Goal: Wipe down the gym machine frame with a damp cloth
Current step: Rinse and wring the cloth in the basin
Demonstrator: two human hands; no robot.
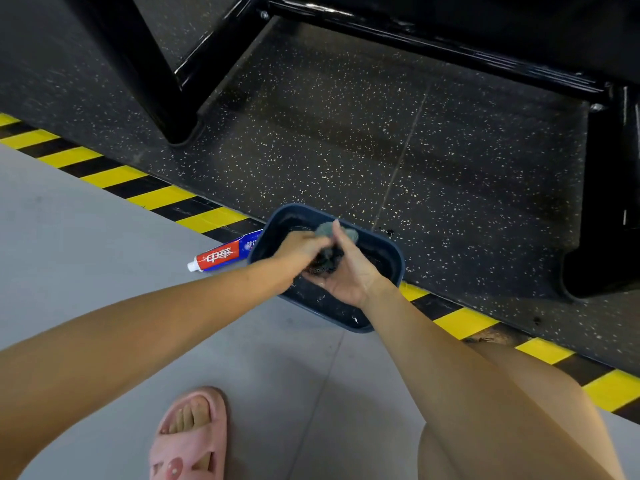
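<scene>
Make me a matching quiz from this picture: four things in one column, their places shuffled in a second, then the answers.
Things
1. grey cloth
2. red, white and blue toothpaste tube
3. pink rubber slipper
4. black metal gym machine frame

Places
A. on the dark speckled floor beyond the yellow-and-black striped tape
B. on a foot, bottom of view
C. gripped by the left hand and right hand over the dark blue plastic basin
D. lying flat, left of the basin

Pairs: 1-C, 2-D, 3-B, 4-A
</scene>
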